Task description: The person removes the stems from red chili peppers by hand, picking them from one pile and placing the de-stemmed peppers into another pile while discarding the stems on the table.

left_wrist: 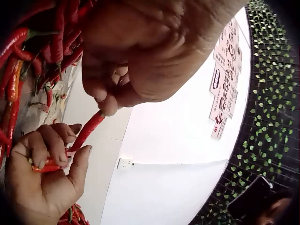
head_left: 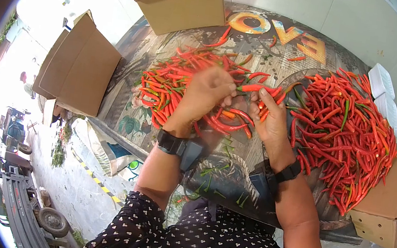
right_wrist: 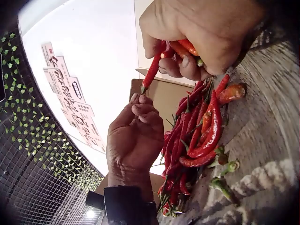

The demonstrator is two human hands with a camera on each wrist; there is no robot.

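Observation:
Over the table, my left hand [head_left: 207,92] pinches the stem end of a red chili pepper [left_wrist: 89,131] between thumb and fingertips; the hand is blurred in the head view. My right hand [head_left: 272,117] grips the other end of that pepper, with a few more chili peppers [right_wrist: 180,47] curled in its fingers. Beneath and beyond the left hand spreads a loose pile of red chilies [head_left: 174,78], many with green stems. To the right of my right hand lies a larger heap of red chilies [head_left: 342,138], mostly without stems.
Small green stems [head_left: 210,170] are scattered along the table's near edge. A cardboard box [head_left: 184,6] holding chilies stands at the back, another box [head_left: 86,64] at the left. White trays [head_left: 386,103] and an open carton [head_left: 396,180] sit at the right.

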